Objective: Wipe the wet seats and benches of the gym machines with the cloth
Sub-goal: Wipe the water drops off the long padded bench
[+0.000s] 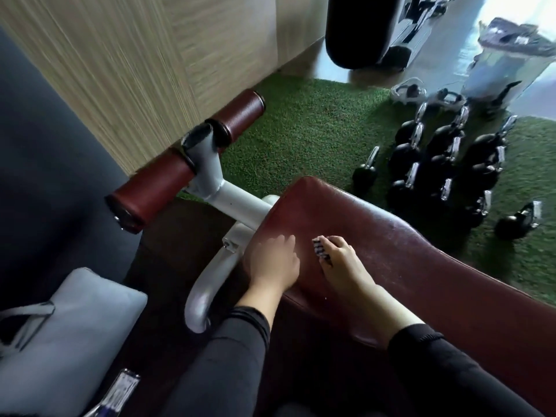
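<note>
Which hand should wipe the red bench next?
Probably the right hand: it already holds the cloth against the red bench. The left hand just rests flat near the bench's edge, holding nothing.

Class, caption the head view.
Left hand rests on the maroon bench; right hand presses a cloth onto it.

A group of black kettlebells (445,173) stands on the green turf (301,139) at the right of the frame, one smaller kettlebell (365,173) set a little apart to their left. A wood-grain wall panel (135,55) fills the upper left. A black punching bag (358,28) hangs at the top centre. A grey bag (69,332) with a strap lies in the lower left corner.
</note>
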`<state>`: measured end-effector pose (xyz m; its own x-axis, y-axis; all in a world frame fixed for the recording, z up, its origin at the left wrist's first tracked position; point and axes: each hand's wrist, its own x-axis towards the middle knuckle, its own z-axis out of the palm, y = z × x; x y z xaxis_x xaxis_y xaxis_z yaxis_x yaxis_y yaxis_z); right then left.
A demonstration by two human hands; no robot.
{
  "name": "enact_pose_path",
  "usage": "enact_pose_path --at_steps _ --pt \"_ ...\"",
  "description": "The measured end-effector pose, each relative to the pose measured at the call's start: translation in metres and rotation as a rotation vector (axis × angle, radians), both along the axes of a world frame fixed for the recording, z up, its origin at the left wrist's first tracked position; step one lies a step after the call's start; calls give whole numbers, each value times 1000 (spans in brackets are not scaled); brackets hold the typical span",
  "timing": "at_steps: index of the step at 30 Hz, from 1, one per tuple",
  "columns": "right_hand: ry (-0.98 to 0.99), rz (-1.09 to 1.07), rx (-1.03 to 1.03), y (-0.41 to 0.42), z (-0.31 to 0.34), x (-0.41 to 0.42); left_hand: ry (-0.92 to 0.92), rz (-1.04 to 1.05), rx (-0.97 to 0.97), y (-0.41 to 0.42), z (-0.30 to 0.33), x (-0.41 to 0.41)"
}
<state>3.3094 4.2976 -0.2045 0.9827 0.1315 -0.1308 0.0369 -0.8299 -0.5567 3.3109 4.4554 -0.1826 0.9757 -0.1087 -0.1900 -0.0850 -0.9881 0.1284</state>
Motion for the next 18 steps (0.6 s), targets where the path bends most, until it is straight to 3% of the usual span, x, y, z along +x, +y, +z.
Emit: enact_pose_path --at_steps 10,18 --pt "85 -130 44 -9 156 -88 136 10 -13 -19 163 -85" --pt "56 -115 84 5 161 -114 172 33 -41 -12 174 -106"
